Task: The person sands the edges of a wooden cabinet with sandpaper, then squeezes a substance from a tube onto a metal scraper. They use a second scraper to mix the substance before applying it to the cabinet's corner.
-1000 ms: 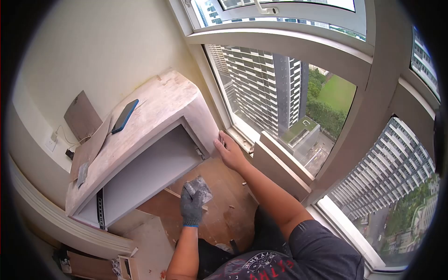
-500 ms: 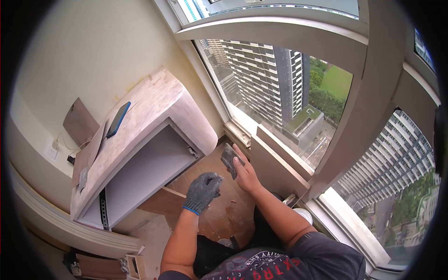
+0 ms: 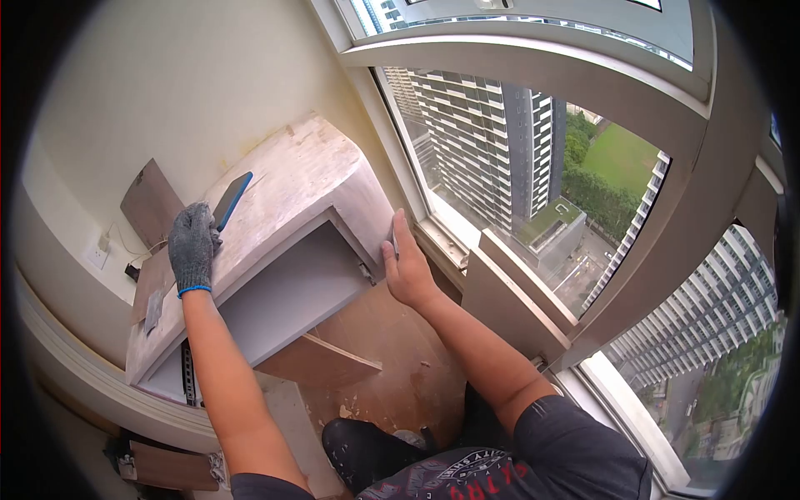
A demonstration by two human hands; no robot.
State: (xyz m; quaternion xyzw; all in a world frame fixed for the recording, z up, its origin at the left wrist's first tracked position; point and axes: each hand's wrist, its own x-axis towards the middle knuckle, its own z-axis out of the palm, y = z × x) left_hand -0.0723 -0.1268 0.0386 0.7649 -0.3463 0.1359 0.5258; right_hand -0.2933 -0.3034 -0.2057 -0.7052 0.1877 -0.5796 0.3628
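A pale, plastered cabinet with a rounded right end and an open front stands against the wall. My right hand, bare, holds a grey sanding block up to that rounded end. Only a thin edge of the block shows between thumb and fingers. My left hand, in a grey knit glove with a blue cuff, rests on the front part of the cabinet top, its fingers laid on the surface. Close to the glove lies a blue-edged phone.
A brown board leans at the wall, near a socket with a thin cable. Below the cabinet, a wood panel lies over the dusty floor. Window frames and a low panel bound the right side.
My left hand has moved left and up onto the cabinet top. My right hand has brought the sanding block left and up to the cabinet's rounded end. The view has shifted slightly.
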